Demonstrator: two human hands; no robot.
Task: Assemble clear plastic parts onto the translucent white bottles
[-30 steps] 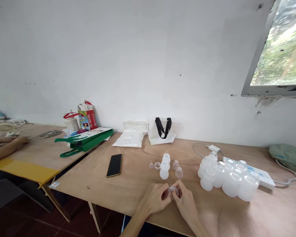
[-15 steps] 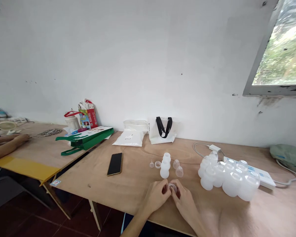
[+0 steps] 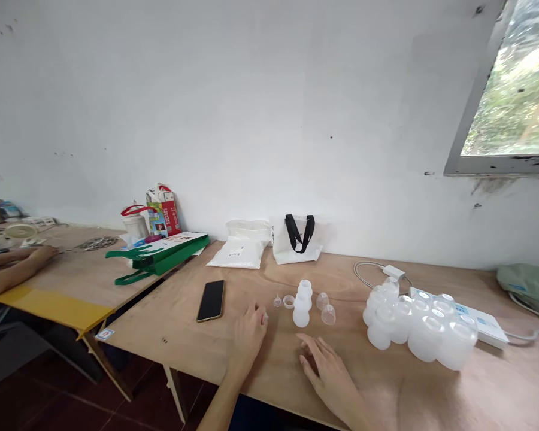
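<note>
My left hand is over the table with its fingers curled together. A small pale, clear piece shows at its fingertips, but its kind is hard to make out. Apart from it, my right hand hovers with thumb and fingers spread, holding nothing. Just beyond both hands stand white frosted baby bottles in a short row. Left of them lie a clear bottle nipple and a screw ring. On their right are two clear dome caps.
A cluster of frosted bottles stands at right before a white power strip. A phone lies at left. White packages and a white bag line the wall. Another person's arm rests on the neighbouring table.
My hands were together around a small clear ring-shaped piece. They have separated: the left moved left and forward with its fingers curled, while the right opened and drew slightly right.
</note>
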